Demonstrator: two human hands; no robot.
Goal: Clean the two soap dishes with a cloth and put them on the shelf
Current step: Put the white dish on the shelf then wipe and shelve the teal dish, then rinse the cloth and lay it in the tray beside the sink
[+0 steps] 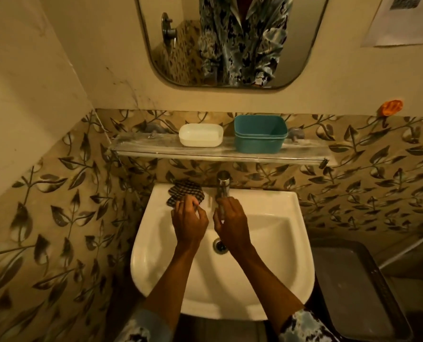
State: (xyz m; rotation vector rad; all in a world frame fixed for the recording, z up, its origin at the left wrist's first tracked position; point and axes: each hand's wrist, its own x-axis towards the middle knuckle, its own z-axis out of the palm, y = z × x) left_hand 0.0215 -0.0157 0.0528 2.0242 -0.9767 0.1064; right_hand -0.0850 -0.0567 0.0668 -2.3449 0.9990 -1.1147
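Left hand [189, 218] loosely curled, empty, right hand [230, 218] covers chrome tap [223, 183] spout, grip unclear, white oval plastic soap dish [200, 135], teal rectangular plastic dish [260, 134] upright on glass shelf [143, 146]

Two soap dishes stand on one glass shelf [141, 147] at twelve o'clock: one white soap dish [200, 135] and one teal soap dish [260, 137]. One white sink [282, 243] carries one checked cloth [184, 190] at eleven o'clock and one chrome tap [223, 185] at twelve. There are two hands, left [189, 223] and right [231, 222], one mirror [156, 28], and one orange hook [390, 107] at two o'clock.
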